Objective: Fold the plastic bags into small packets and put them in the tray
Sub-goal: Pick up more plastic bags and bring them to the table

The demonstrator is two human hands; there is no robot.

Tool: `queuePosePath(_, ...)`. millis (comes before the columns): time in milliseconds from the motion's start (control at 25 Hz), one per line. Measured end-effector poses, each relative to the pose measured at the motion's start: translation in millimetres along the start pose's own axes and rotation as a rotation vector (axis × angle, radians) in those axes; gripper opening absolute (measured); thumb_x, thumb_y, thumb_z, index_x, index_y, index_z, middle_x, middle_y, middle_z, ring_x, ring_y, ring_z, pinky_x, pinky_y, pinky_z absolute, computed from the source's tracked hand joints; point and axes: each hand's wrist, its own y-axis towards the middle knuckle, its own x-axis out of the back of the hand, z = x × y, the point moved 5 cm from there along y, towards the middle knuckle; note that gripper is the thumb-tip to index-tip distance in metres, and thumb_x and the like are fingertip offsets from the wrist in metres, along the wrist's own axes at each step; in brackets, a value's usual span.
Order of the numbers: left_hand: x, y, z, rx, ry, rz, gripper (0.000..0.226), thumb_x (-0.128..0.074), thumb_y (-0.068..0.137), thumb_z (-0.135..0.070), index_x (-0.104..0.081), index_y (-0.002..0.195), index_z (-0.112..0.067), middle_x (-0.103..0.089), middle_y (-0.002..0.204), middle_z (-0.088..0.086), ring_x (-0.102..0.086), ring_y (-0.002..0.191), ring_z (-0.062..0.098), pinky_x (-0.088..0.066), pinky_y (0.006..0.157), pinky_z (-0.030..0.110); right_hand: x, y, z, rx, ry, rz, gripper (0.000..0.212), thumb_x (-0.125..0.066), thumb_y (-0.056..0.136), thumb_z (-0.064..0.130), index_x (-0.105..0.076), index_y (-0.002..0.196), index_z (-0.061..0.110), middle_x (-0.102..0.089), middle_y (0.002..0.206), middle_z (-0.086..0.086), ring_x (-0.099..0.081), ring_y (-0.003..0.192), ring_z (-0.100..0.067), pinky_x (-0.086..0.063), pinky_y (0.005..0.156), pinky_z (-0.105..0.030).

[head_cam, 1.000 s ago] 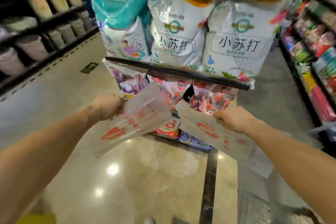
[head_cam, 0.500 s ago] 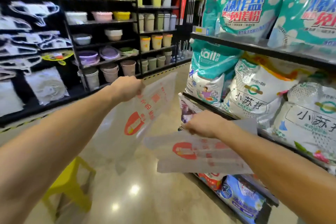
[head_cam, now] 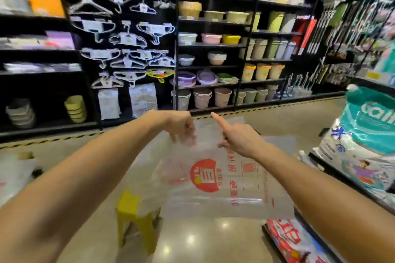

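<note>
Hands have converged: left hand point(head_cam: 181, 127) pinches the plastic bags point(head_cam: 213, 179) at top; right hand point(head_cam: 241, 142) grips alongside, index finger straight. Slick film could slip, skewing the fold.

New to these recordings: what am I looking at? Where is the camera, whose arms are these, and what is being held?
No machine: the camera sits on a person's head, looking forward and down, so the two arms are the wearer's own, in a shop aisle. The left hand pinches the top edge of a clear plastic bag printed in red; the right hand, index finger stretched out, seems to pinch it too. The bag hangs spread in the air, unfolded; a second may lie behind it. Below stands a yellow stool; behind are shelves of buckets and hangers. No tray shows.
</note>
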Motion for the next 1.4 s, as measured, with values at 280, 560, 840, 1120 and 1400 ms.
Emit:
queuePosePath(280,45,-8,147,0.246,-0.159,-0.070,0.046,-0.079,0.084,-0.057,-0.076,0.094,-0.012,-0.074,0.084,0.002,-0.073,0.079,0.019,-0.065,0.069,0.036,-47,180,89,0.236,0.122,-0.024,0.024,-0.064,0.096,0.046,-0.061,0.096,0.023,-0.075,0.093,-0.001,-0.067,0.094,-0.029,-0.048,0.074,-0.041)
queuePosePath(560,114,-35,308,0.449,0.067,-0.213,0.017,-0.082,0.087,-0.029,-0.083,0.099,-0.016,-0.078,0.087,-0.002,-0.072,0.078,0.013,-0.061,0.079,0.037,-81,373,185,0.517,0.177,0.001,0.027,-0.070,0.092,0.051,-0.062,0.090,0.026,-0.070,0.084,0.004,-0.065,0.084,-0.023,-0.051,0.067,-0.038)
queuePosePath(840,151,-122,455,0.739,-0.039,-0.327,0.017,-0.078,0.092,-0.033,-0.076,0.079,-0.023,-0.072,0.075,-0.006,-0.065,0.070,0.007,-0.054,0.069,0.030,-92,506,317,0.923,0.192,-0.151,0.016,-0.084,0.083,0.040,-0.079,0.091,0.027,-0.047,0.102,0.005,-0.047,0.097,-0.023,-0.036,0.070,-0.034)
queuePosePath(1120,159,-238,593,0.930,-0.060,-0.483,0.020,-0.075,0.094,-0.033,-0.078,0.083,-0.016,-0.074,0.074,-0.004,-0.060,0.059,-0.002,-0.048,0.060,0.024,-109,598,488,1.146,0.155,-0.212,0.020,-0.083,0.082,0.046,-0.081,0.092,0.029,-0.054,0.132,0.001,-0.047,0.117,-0.025,-0.051,0.090,-0.044)
queuePosePath(1400,146,-342,713,0.999,-0.207,-0.556,0.018,-0.074,0.095,-0.027,-0.070,0.078,-0.027,-0.068,0.073,-0.011,-0.065,0.070,0.008,-0.047,0.061,0.025,-136,691,626,1.174,0.128,0.059,0.011,-0.073,0.094,0.033,-0.064,0.089,0.028,-0.065,0.094,0.004,-0.063,0.091,-0.023,-0.044,0.066,-0.029)
